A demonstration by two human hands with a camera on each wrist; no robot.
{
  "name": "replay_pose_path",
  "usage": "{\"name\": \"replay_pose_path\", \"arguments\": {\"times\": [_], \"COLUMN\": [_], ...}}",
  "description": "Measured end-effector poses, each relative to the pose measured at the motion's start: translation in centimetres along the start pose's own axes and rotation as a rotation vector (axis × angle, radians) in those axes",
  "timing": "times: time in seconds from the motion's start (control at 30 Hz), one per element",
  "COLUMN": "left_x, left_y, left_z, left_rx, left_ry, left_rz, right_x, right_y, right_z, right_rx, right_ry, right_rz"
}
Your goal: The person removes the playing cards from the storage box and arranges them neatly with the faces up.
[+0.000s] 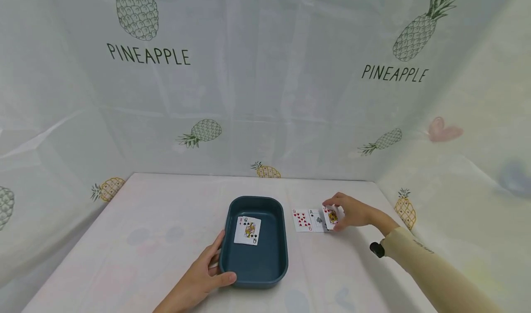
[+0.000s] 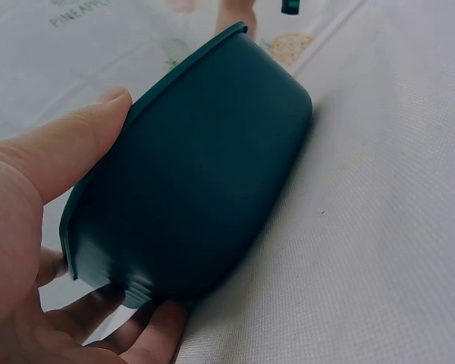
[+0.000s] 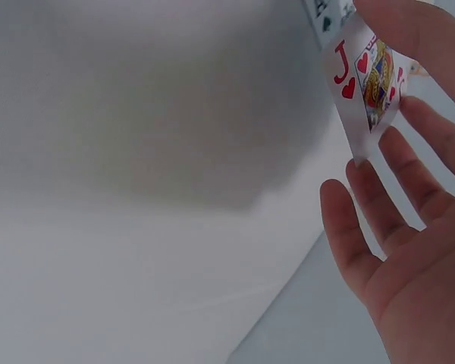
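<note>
My left hand (image 1: 207, 267) grips the left side of a dark teal tray (image 1: 260, 276), thumb over the rim and fingers under the outer wall. Inside the tray lie playing cards (image 1: 247, 230), a queen uppermost. To the right of the tray, my right hand (image 1: 350, 211) holds a jack of hearts (image 3: 371, 83) between thumb and fingers, its face showing. The jack overlaps the right end of a row on the table. In that row are a red nine card (image 1: 302, 220) and, beside it, an ace of spades (image 1: 317, 219).
A pale printed cloth covers the table (image 1: 166, 211). Behind it and at both sides hang light sheets (image 1: 265, 96) with pineapple drawings. A small black object (image 1: 376, 249) sits at the right sleeve's cuff.
</note>
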State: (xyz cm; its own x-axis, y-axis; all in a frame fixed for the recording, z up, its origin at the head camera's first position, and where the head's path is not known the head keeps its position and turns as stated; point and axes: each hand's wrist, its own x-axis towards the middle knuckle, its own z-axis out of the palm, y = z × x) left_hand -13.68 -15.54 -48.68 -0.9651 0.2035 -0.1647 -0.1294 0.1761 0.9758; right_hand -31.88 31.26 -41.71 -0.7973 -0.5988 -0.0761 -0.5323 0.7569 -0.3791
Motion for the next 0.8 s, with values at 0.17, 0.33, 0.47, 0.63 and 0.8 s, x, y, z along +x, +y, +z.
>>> {"name": "replay_pose_path", "arguments": {"times": [0.17,0.33,0.47,0.63,0.8], "left_x": [0.0,-0.1,-0.1,-0.1,-0.2], "left_y": [0.1,0.3,0.3,0.3,0.4], "left_z": [0.1,0.1,0.1,0.1,0.1], "left_rx": [0.011,0.013,-0.005,0.002,0.022], "left_ry": [0.004,0.011,0.004,0.012,0.025], "left_rz": [-0.01,-0.015,-0.012,-0.014,-0.021], "right_x": [-0.3,-0.3,-0.1,0.2,0.3], "right_y": [0.4,1.0,1.4,1.4,1.0], "right_z": [0.3,0.7,0.8,1.0,1.1], "right_rx": [0.012,0.001,-0.024,-0.013,-0.007], "right_ry": [-0.017,-0.019,-0.03,-0.044,-0.064], "right_rz": [0.058,0.076,0.099,0.11,0.141]}}
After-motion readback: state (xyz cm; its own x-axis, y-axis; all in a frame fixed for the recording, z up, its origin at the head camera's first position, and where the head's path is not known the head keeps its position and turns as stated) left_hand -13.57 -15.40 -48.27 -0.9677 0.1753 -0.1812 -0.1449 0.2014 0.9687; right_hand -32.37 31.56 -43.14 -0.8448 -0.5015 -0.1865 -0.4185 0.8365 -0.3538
